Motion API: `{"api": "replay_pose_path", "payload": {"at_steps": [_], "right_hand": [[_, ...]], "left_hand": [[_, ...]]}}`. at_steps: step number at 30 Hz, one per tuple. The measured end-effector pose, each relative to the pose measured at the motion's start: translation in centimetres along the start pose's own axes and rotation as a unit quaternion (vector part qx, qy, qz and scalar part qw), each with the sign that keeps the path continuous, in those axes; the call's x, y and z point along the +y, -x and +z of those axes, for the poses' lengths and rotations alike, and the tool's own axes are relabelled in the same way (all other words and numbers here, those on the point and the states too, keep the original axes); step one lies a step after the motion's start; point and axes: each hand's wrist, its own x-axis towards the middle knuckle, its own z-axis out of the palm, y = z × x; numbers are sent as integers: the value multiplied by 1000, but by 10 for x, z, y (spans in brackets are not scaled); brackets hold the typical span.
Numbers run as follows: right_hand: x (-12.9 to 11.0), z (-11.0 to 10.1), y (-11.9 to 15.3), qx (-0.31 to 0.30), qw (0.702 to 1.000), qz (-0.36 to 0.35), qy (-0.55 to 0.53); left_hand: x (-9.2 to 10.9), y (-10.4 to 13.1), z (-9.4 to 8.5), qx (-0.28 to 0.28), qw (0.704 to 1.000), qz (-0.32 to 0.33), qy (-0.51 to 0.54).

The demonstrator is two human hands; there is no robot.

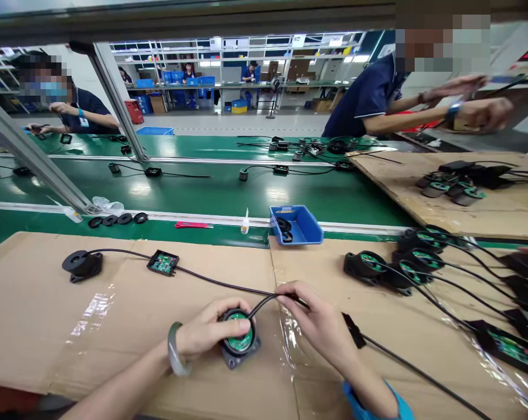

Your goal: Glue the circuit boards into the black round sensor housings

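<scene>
My left hand (pixel 209 328) is wrapped round a black round housing (pixel 242 352) with a square flange. Its thumb presses on the green circuit board (pixel 234 341) inside. My right hand (pixel 318 326) pinches a black cable (pixel 260 304) that runs out of this housing. A second cable (pixel 228 284) passes at the same fingers, coming from a small open box with a circuit board (pixel 163 262). That box is wired to a capped black housing (pixel 83 265) at the left. Beneath my right forearm, a black box end (pixel 353 331) shows, partly hidden.
Cardboard (pixel 150 361) covers the bench. Several wired housings (pixel 410 271) lie at the right. Behind stand a blue bin (pixel 305 224) with black rings, a small glue bottle (pixel 245 224), a red cutter (pixel 193 225) and loose black rings (pixel 124 219). A green conveyor (pixel 193 195) carries parts; co-workers are beyond.
</scene>
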Motion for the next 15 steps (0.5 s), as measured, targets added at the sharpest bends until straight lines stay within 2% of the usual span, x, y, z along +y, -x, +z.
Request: {"api": "replay_pose_path", "payload": {"at_steps": [4,6,8,12,15], "right_hand": [[10,3,-25,-105,993,0,-49],[18,7,-47,-111,992,9,-63],[28,18,-77,-73,995,37,-59],[45,53,-148,24,995,92,-38],[46,70,-182,59,991,107,-55]], "left_hand": [[-4,-1,-2,-31,995,-65,75],[-8,-3,-9,-37,990,-83,108],[-11,-7,-17,-38,985,-90,139],[-19,-10,-30,-45,982,-70,167],[-21,-7,-37,-74,980,-56,178]]}}
